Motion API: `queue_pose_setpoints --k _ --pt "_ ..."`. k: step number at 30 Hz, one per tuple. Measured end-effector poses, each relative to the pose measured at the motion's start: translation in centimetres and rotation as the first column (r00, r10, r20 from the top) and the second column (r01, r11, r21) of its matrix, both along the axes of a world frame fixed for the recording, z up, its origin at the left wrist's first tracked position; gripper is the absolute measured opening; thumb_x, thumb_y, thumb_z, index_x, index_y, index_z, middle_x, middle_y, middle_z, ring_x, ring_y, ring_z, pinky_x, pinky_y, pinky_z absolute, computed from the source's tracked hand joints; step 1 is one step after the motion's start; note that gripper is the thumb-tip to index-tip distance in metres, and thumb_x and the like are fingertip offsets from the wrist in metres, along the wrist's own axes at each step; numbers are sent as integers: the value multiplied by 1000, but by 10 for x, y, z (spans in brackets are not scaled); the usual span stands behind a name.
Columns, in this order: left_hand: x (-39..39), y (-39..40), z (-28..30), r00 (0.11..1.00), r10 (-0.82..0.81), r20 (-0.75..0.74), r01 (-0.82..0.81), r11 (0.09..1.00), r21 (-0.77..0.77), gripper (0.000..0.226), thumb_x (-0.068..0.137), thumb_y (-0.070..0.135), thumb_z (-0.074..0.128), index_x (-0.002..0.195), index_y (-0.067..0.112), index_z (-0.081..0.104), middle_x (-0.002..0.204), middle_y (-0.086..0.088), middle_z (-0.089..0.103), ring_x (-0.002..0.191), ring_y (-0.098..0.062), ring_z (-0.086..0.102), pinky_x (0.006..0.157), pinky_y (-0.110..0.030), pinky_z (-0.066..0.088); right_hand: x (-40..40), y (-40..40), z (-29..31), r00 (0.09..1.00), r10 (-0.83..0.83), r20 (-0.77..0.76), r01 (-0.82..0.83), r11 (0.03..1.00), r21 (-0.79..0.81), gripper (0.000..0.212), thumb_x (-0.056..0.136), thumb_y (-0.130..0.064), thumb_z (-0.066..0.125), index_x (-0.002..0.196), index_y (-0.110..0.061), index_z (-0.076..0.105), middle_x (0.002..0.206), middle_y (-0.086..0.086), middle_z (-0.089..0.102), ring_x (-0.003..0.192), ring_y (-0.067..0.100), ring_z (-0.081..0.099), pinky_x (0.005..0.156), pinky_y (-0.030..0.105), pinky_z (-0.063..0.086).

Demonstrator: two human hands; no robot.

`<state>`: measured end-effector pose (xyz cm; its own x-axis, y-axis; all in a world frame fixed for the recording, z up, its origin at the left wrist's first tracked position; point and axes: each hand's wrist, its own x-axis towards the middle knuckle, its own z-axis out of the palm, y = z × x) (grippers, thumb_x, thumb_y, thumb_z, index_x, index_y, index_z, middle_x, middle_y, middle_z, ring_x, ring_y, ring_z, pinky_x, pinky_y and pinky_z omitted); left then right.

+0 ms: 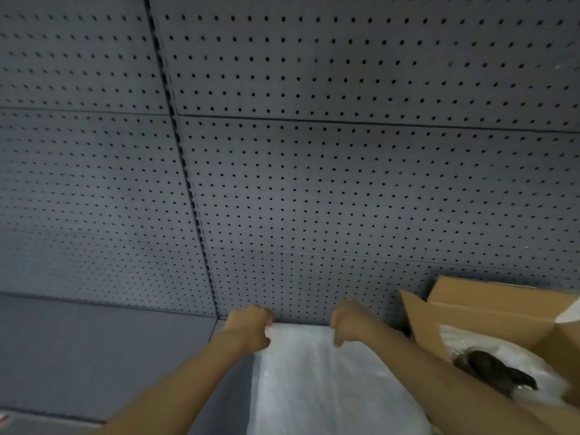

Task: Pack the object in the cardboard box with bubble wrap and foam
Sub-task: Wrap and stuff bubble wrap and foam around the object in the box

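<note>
A sheet of clear bubble wrap [323,381] lies spread on the grey table, running from its far edge toward me. My left hand [251,328] grips the sheet's far left corner. My right hand [351,324] is closed on the far edge a little to the right. An open cardboard box [489,312] stands at the lower right with its flaps up. Inside it a dark object [499,370] lies on white, crinkled wrapping. My right forearm crosses in front of the box's near side.
A grey pegboard wall [314,152] rises right behind the table and fills most of the view. The grey table top [94,350] stretches to the left of the sheet. The picture is blurred.
</note>
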<state>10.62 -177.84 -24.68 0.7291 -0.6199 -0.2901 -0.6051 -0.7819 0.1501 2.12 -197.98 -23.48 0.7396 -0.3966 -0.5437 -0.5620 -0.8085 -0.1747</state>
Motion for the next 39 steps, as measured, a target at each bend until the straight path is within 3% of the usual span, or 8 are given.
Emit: queue_pose_setpoints --k 5,17,21,26,29,32,36,39 --pt "5 18 -39 995 51 -84 -49 999 16 36 86 26 61 122 23 55 125 1 58 111 -19 59 92 -28 47 7 15 -50 995 -15 -100 18 999 30 65 73 -23 78 132 -9 53 132 7 56 117 23 57 98 34 50" --pt "36 48 -133 959 -4 -283 31 995 92 38 88 27 57 124 18 53 123 -5 59 112 -27 59 92 -39 53 14 71 -153 944 -116 -308 127 992 14 54 85 -12 61 137 -6 47 138 14 50 124 31 53 102 36 46" --pt "41 48 -148 925 27 -380 -17 999 30 23 85 33 62 103 19 60 112 -7 65 104 -27 63 86 -38 55 10 83 -166 953 -129 -275 129 991 -20 51 85 -8 57 135 -8 49 137 15 49 123 31 53 102 37 47" --pt "40 39 -170 783 192 -592 -252 967 -20 60 84 42 66 124 -2 57 129 -15 59 114 -30 59 94 -34 50 12 91 -171 967 -152 -203 156 988 -1 52 84 -9 59 135 -10 48 139 15 43 126 31 49 103 35 46" --pt "37 30 -177 662 290 -692 -428 903 -31 55 83 34 70 123 -1 56 120 -16 62 98 -26 63 77 -26 50 13 100 -171 971 -165 -171 171 985 17 51 85 -9 60 134 -10 49 139 14 45 126 30 49 104 35 46" --pt "37 24 -186 551 326 -768 -571 818 -62 59 78 28 75 126 1 54 121 -15 62 99 -26 63 82 -31 55 15 107 -171 978 -162 -132 169 985 43 49 85 -9 60 133 -10 51 138 13 47 126 28 51 104 32 46" --pt "40 27 -177 502 389 -773 -666 744 -58 17 82 18 70 83 14 53 86 -6 56 85 -25 58 88 -39 55 20 112 -168 973 -182 -142 205 963 173 49 83 -7 64 131 -7 53 136 12 52 124 25 53 101 27 46" --pt "52 40 -160 502 388 -773 -676 734 -71 23 85 16 66 74 24 47 86 -4 54 86 -25 57 94 -39 52 25 117 -162 975 -180 -134 212 932 295 56 82 -2 66 135 -8 50 139 11 49 126 24 50 100 26 45"
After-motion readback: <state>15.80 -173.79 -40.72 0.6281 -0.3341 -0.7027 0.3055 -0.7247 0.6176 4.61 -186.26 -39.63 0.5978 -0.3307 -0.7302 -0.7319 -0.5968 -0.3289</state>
